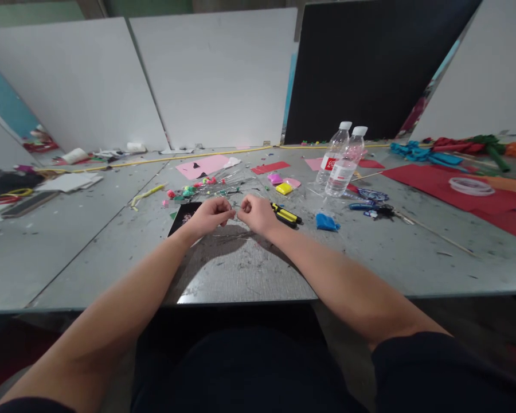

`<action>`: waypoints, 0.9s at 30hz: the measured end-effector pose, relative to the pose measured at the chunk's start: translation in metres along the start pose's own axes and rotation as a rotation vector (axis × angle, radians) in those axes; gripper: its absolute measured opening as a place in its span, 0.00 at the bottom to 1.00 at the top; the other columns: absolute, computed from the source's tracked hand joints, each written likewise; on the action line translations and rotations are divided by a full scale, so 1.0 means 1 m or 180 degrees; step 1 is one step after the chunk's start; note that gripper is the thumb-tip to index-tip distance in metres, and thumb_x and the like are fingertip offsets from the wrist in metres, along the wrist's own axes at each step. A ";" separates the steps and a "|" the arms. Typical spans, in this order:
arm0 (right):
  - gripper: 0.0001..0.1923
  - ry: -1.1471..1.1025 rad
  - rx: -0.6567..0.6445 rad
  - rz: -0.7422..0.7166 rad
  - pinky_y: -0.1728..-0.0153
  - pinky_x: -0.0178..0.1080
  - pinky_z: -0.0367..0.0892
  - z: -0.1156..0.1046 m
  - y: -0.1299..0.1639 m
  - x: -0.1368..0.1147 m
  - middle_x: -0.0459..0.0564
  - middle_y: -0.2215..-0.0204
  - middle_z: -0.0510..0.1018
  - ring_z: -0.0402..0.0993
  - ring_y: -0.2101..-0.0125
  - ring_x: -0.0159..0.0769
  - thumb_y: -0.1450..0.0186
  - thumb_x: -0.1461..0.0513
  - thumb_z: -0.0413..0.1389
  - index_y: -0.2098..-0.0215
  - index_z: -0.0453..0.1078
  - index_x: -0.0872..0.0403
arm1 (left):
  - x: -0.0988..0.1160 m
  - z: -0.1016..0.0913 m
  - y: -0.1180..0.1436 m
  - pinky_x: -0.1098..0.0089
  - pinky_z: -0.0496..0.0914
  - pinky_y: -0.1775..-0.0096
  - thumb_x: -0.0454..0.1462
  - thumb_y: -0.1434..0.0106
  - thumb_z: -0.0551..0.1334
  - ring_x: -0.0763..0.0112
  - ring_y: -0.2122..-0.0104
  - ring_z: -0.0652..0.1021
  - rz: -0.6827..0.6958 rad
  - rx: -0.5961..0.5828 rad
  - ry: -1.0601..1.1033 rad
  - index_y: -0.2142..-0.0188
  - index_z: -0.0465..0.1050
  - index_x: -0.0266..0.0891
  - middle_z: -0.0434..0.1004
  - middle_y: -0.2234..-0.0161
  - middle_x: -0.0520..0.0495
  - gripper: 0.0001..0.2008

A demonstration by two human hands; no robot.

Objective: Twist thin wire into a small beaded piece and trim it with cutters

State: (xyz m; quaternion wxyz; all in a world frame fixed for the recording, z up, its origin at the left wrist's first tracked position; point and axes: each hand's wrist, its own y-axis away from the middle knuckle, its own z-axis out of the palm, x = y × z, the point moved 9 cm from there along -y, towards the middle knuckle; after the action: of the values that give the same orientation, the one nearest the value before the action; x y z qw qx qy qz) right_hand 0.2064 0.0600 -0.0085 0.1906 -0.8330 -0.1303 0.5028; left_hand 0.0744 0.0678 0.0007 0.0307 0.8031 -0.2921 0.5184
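Observation:
My left hand (210,216) and my right hand (256,213) meet over the grey table (241,269), fingertips pinched together on something small and thin between them; it is too small to identify. Just beyond the hands lie clear wrapped stems with small pink and green clay balls (198,186). A black phone (184,216) lies under the left hand's far side. A yellow and black tool (286,215) rests right beside the right hand.
Two plastic water bottles (343,160) stand at right centre. Clay packets lie around: blue (327,222), yellow (284,188). Pink paper (202,167) and red sheets (447,186) lie farther back. White and black boards (370,63) wall the table's back.

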 end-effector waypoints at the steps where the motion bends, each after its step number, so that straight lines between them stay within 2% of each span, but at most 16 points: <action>1: 0.10 -0.0123 -0.0016 0.0004 0.72 0.34 0.58 0.000 -0.001 0.002 0.39 0.82 0.67 0.63 0.77 0.30 0.47 0.65 0.61 0.76 0.62 0.51 | 0.000 0.000 0.000 0.74 0.60 0.76 0.43 0.44 0.69 0.77 0.81 0.68 0.0006 -0.0008 0.0008 0.74 0.68 0.39 0.68 0.82 0.55 0.14; 7: 0.09 -0.1455 -0.0408 0.0483 0.79 0.32 0.59 0.017 -0.003 0.023 0.39 0.82 0.72 0.64 0.82 0.28 0.47 0.60 0.62 0.72 0.66 0.52 | -0.002 -0.004 -0.001 0.74 0.65 0.75 0.42 0.42 0.68 0.77 0.79 0.69 -0.0011 0.0165 0.0104 0.71 0.66 0.40 0.67 0.79 0.56 0.13; 11: 0.10 -0.2025 -0.0766 0.0502 0.80 0.32 0.61 0.028 0.000 0.017 0.40 0.82 0.73 0.65 0.82 0.27 0.49 0.59 0.65 0.71 0.71 0.54 | -0.004 0.000 -0.001 0.74 0.68 0.75 0.44 0.41 0.69 0.77 0.79 0.69 -0.0054 0.0057 0.0165 0.69 0.64 0.41 0.65 0.79 0.58 0.15; 14: 0.09 -0.2057 -0.0846 0.0528 0.80 0.31 0.62 0.029 0.002 0.014 0.40 0.84 0.72 0.65 0.82 0.26 0.48 0.60 0.66 0.71 0.73 0.55 | -0.004 0.002 -0.001 0.74 0.69 0.75 0.44 0.41 0.69 0.77 0.79 0.69 -0.0050 -0.0023 0.0166 0.70 0.63 0.41 0.66 0.79 0.57 0.15; 18: 0.10 -0.2043 -0.0770 0.0723 0.78 0.31 0.66 0.029 0.003 0.019 0.42 0.80 0.76 0.70 0.79 0.28 0.48 0.62 0.68 0.71 0.72 0.55 | 0.000 0.000 0.000 0.74 0.69 0.74 0.42 0.41 0.69 0.77 0.78 0.70 0.0052 0.0033 0.0119 0.69 0.63 0.41 0.67 0.79 0.56 0.15; 21: 0.11 -0.1987 -0.0746 0.0824 0.77 0.30 0.68 0.029 0.004 0.021 0.43 0.79 0.77 0.73 0.78 0.29 0.48 0.63 0.69 0.71 0.72 0.54 | 0.001 -0.003 0.001 0.74 0.69 0.75 0.43 0.43 0.71 0.77 0.78 0.69 0.0017 0.0133 0.0095 0.71 0.62 0.41 0.64 0.79 0.58 0.17; 24: 0.11 -0.1891 -0.0811 0.0812 0.79 0.31 0.68 0.032 0.003 0.022 0.42 0.82 0.76 0.71 0.80 0.28 0.49 0.64 0.69 0.73 0.71 0.54 | 0.000 -0.004 0.001 0.74 0.69 0.76 0.42 0.45 0.72 0.78 0.79 0.68 -0.0052 0.0183 0.0066 0.73 0.60 0.41 0.59 0.78 0.59 0.19; 27: 0.11 -0.1858 -0.0880 0.0796 0.79 0.30 0.68 0.035 0.003 0.023 0.41 0.83 0.75 0.70 0.82 0.27 0.49 0.65 0.69 0.75 0.70 0.55 | 0.000 -0.003 0.000 0.75 0.69 0.77 0.40 0.46 0.71 0.79 0.79 0.66 -0.0055 0.0155 0.0015 0.74 0.59 0.41 0.57 0.78 0.58 0.19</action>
State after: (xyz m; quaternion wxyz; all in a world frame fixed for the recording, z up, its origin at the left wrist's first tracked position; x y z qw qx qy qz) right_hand 0.1856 0.0736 -0.0427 -0.0325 -0.6815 -0.1431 0.7169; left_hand 0.0721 0.0688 0.0016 0.0163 0.8050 -0.2724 0.5269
